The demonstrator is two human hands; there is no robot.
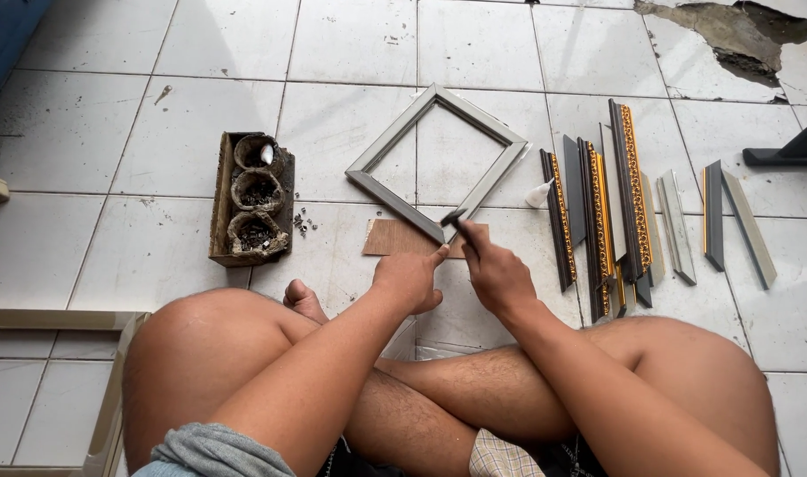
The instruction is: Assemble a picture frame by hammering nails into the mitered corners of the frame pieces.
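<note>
A square silver-grey picture frame lies on the white tiled floor, turned like a diamond, its near corner resting on a brown cardboard piece. My left hand and my right hand meet at that near corner. The right hand's fingers pinch a small dark object against the corner; the left hand's thumb and fingers press the frame edge beside it. I sit cross-legged with my knees on either side.
A wooden box with three round cups of small metal pieces stands at left. Several cut moulding strips, black-gold and grey, lie at right. A larger beige frame sits at lower left. A broken tile patch shows at far right.
</note>
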